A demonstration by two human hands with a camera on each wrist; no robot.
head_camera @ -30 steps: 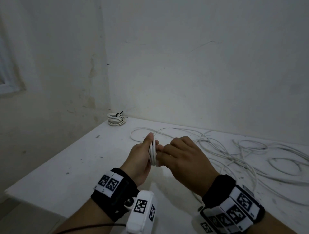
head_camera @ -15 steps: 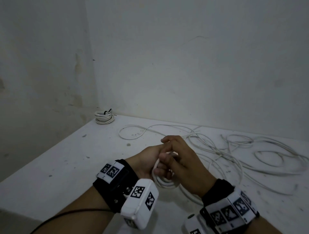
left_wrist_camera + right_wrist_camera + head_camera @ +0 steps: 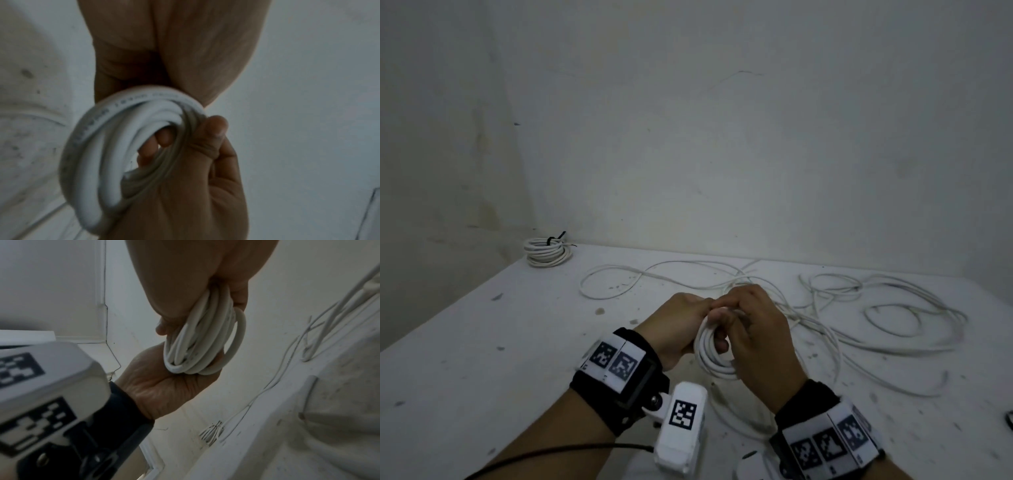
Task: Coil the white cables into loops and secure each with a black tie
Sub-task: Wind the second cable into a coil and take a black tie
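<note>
Both hands hold a small coil of white cable (image 3: 709,358) above the table's middle. My left hand (image 3: 685,322) grips its left side, thumb (image 3: 216,128) over the strands and fingers through the loop. My right hand (image 3: 743,329) curls over the coil's top and right side (image 3: 202,340). The cable's free length trails down to the table and joins loose white cables (image 3: 859,308) spread to the right. A finished coil (image 3: 548,251) with a black tie (image 3: 554,239) lies at the back left corner. No loose tie shows.
The white, speckled table (image 3: 482,342) meets walls at the back and drops off along its left edge. A loose cable loop (image 3: 613,281) lies behind the hands. A small dark object (image 3: 1009,419) peeks in at the right border.
The coil has turned from edge-on to tilted, its opening now facing me. Both hands have dropped lower and nearer, and my right hand has wrapped over the coil's top.
</note>
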